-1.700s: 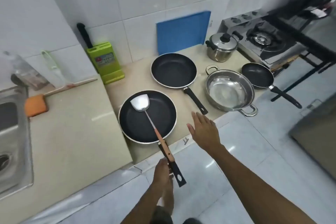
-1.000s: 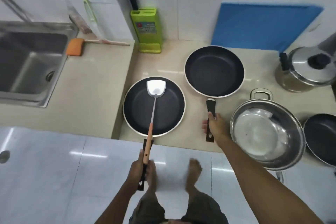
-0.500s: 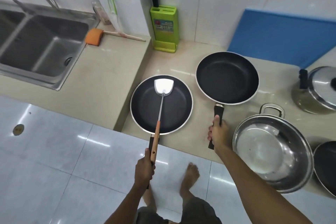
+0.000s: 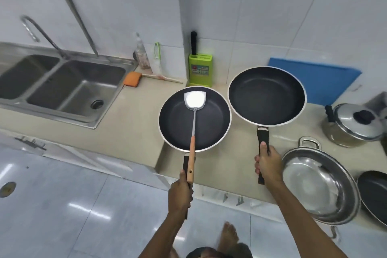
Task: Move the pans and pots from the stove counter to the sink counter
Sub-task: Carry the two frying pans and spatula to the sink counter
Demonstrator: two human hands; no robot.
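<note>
the left hand (image 4: 180,192) is wrapped tight around the handle of the left pan (image 4: 194,118), with a spatula (image 4: 193,115) lying in it. the right hand (image 4: 267,166) grips the handle of the right pan (image 4: 267,96), thumb on top. both arms reach forward. the two pans sit side by side, almost touching, above the tan counter (image 4: 129,128). a steel pot (image 4: 318,184) is just right of the right hand. a lidded pot (image 4: 354,124) sits farther back. the sink (image 4: 62,86) is far left.
</note>
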